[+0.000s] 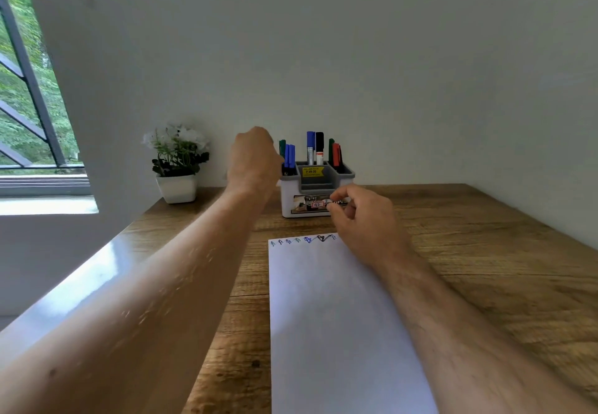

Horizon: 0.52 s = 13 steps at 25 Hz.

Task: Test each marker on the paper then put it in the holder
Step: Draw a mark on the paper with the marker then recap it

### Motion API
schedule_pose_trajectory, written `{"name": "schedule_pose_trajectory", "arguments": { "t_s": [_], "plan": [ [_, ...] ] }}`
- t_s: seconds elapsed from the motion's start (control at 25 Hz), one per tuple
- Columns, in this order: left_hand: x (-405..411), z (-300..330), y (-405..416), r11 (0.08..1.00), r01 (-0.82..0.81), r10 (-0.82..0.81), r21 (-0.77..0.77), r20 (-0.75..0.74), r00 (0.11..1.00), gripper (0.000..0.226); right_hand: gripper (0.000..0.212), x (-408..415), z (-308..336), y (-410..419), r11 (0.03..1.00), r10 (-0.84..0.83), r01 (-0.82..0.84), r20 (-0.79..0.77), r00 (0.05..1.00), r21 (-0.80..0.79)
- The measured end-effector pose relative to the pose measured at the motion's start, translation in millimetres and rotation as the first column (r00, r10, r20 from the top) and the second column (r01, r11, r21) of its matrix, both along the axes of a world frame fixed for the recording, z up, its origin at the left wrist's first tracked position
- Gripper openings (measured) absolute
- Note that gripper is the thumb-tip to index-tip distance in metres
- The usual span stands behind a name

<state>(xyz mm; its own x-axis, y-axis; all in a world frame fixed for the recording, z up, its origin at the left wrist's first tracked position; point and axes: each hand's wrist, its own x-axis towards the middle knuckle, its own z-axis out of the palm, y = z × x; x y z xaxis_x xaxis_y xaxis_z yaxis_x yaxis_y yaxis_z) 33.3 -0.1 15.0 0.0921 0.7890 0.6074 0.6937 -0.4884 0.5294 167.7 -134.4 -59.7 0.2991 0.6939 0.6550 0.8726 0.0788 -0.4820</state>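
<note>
A white and grey marker holder (291,201) stands at the back of the desk. Blue markers (290,155), a green one (282,146), a blue and a black marker (315,146), and green and red ones (335,154) stand in it. My left hand (254,158) is raised against the holder's left compartment, its back to the camera and its fingers curled out of sight beside the blue markers. My right hand (365,219) hovers over the top right corner of the white paper (323,316), fingers loosely curled, nothing visible in it. A row of small colour scribbles (304,239) lines the paper's top edge.
A white pot with white flowers (177,163) stands at the desk's back left corner. The wooden desk (485,252) meets the wall behind the holder. A window with a grey grille (29,90) is at the far left.
</note>
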Motion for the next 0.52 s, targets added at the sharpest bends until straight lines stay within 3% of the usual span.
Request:
{"name": "schedule_pose_trajectory", "arguments": {
  "t_s": [0.16,0.32,0.52],
  "plan": [
    [-26,-2,-15,0.988,-0.073,0.055,-0.133,-0.129,0.99,0.022,0.015,-1,0,-1,1.0,-0.002,0.002,0.017,1.0,-0.012],
    [-46,-28,-25,0.964,-0.216,0.159,-0.155,-0.312,0.937,0.018,0.017,0,2,-2,0.999,0.01,-0.01,-0.002,1.0,0.043],
    [-41,-44,-30,0.952,-0.243,0.134,-0.184,-0.462,0.876,0.023,0.024,1,1,-3,0.999,0.015,-0.015,-0.004,1.0,0.039]
  ]
}}
